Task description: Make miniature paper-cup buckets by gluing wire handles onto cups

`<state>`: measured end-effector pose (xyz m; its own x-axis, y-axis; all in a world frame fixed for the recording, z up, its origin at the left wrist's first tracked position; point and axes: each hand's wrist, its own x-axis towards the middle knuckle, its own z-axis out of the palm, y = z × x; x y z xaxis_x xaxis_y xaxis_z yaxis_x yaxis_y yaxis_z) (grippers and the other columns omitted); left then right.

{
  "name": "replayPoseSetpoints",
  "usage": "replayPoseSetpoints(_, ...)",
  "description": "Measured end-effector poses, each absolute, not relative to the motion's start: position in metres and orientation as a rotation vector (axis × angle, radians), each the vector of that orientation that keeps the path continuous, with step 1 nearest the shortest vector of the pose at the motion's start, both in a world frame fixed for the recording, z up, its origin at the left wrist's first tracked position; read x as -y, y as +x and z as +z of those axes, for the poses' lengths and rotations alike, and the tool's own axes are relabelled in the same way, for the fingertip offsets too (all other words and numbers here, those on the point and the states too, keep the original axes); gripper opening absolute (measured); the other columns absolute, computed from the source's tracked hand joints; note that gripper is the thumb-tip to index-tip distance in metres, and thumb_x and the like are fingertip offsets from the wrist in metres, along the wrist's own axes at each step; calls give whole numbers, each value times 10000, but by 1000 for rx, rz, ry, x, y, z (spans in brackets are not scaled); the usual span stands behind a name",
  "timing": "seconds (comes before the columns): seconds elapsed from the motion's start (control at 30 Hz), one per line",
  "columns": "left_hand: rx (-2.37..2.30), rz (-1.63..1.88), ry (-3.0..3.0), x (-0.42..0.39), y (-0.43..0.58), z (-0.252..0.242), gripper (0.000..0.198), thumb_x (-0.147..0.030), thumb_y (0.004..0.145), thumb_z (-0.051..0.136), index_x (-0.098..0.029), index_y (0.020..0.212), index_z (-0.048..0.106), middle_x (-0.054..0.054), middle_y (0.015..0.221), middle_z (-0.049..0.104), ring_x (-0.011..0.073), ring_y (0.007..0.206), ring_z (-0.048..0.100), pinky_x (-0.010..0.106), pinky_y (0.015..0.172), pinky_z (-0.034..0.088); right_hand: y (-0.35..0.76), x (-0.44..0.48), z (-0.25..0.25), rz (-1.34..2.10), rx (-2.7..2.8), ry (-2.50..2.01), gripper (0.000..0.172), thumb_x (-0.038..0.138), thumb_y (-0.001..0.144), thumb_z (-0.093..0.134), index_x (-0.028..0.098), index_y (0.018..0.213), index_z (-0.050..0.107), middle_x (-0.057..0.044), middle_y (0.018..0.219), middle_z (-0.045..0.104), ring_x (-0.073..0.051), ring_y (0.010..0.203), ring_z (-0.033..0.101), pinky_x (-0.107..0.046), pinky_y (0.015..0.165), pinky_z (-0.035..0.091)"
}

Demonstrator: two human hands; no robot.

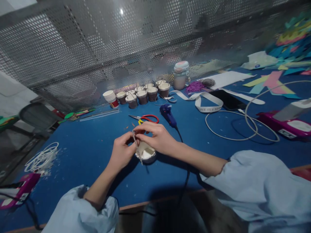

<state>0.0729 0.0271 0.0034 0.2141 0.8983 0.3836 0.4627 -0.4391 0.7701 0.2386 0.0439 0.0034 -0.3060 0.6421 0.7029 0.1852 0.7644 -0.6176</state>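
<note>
So the left hand [121, 152] and right hand [159, 137] were both pinched on a thin greyish strand [136, 144], with a little round cup [147, 155] right below their fingertips, closer to the right one. The cup had a rough pale rim and a smooth white inside, and the red-handled scissors [151, 117] and blue glue gun [168, 116] lay just past the hands. Tons of bare blue tabletop [85, 142] off to the left tbh, with its brownish front edge nearer the person

Dim light, stretched edges, coloured paper [274, 81] seemingly blurred.
</note>
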Motion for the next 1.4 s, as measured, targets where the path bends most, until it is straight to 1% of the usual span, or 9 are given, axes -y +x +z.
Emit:
replayPoseSetpoints(0.4,-1245,1120,1809,-31,69,13,202,-330,666,756,-145,687,679,-19,620,600,109,586,496,198,549,402,237,-53,1,497,1919,-565,90,84,859,609,165,873,645,-43,844,675,-166,824,615,-305,770,489)
replayPoseSetpoints(0.57,-1238,1134,1908,-31,68,11,183,-322,693,722,-148,675,670,-21,602,593,111,574,497,203,542,402,235,-53,-2,461,1952,-569,102,87,867,586,160,893,652,-57,873,675,-171,848,614,-307,781,486)
replayPoseSetpoints(0.7,-1246,1147,1965,-31,67,9,164,-310,746,672,-153,697,670,-8,643,640,113,585,540,203,554,426,250,-54,10,392,1956,-599,153,196,885,590,115,998,655,-102,947,680,-173,842,622,-295,773,482)
replayPoseSetpoints(0.8,-1276,1142,1959,-30,66,9,154,-306,760,661,-158,723,676,12,698,686,126,630,595,204,579,459,285,-59,26,262,1865,-879,176,236,884,542,128,867,680,-76,849,687,-164,765,613,-272,709,456)
replayPoseSetpoints(0.93,-1333,1133,1951,-30,63,10,159,-313,758,665,-155,743,682,21,700,689,133,624,601,214,568,474,337,-78,31,189,1840,-1655,277,364,843,530,167,700,663,-67,724,678,-215,716,614,-292,631,407)
replayPoseSetpoints(1.03,-1350,1127,1957,-30,63,10,163,-316,755,666,-154,748,685,20,686,683,133,614,595,218,561,474,351,-99,13,333,1901,-1904,457,581,791,558,161,925,678,-134,977,703,-293,887,635,-333,714,443)
replayPoseSetpoints(1.1,-1355,1129,1955,-29,63,11,164,-317,754,666,-155,740,683,19,684,682,132,614,595,219,563,474,346,-111,-2,425,1875,-1904,585,619,771,571,146,1110,623,-165,1134,664,-311,981,624,-345,771,459)
replayPoseSetpoints(1.17,-1361,1129,1948,-29,64,11,165,-320,754,666,-157,737,681,17,686,681,131,612,594,218,561,472,336,-122,-15,476,1841,-1901,587,586,787,570,128,1152,599,-179,1147,659,-317,991,627,-352,781,468)
replayPoseSetpoints(1.4,-1353,1118,1968,-29,64,10,134,-292,768,659,-160,759,679,15,708,683,126,631,601,209,577,477,321,-135,-29,548,1740,-1887,333,305,789,586,97,1041,648,-183,1029,689,-316,926,643,-352,739,482)
